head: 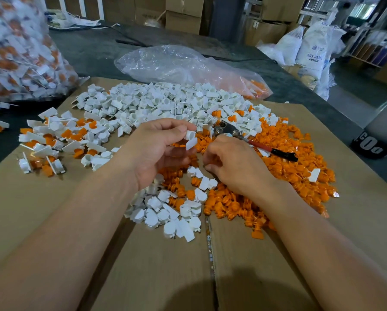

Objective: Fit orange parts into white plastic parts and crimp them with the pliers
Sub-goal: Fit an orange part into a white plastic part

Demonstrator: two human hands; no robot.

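My left hand pinches a white plastic part between thumb and fingers, its open cup facing right. My right hand sits just right of it with fingers curled down into the heap of orange parts; what its fingertips hold is hidden. The pliers, with a metal head and red-and-black handles, lie on the heap just beyond my right hand. Loose white parts are piled at the back of the cardboard, and more white parts lie between my wrists.
A pile of assembled white-and-orange pieces lies at the left on the cardboard sheet. A full clear bag of finished pieces stands far left. A nearly empty plastic bag lies behind the piles. Boxes and sacks stand beyond the table.
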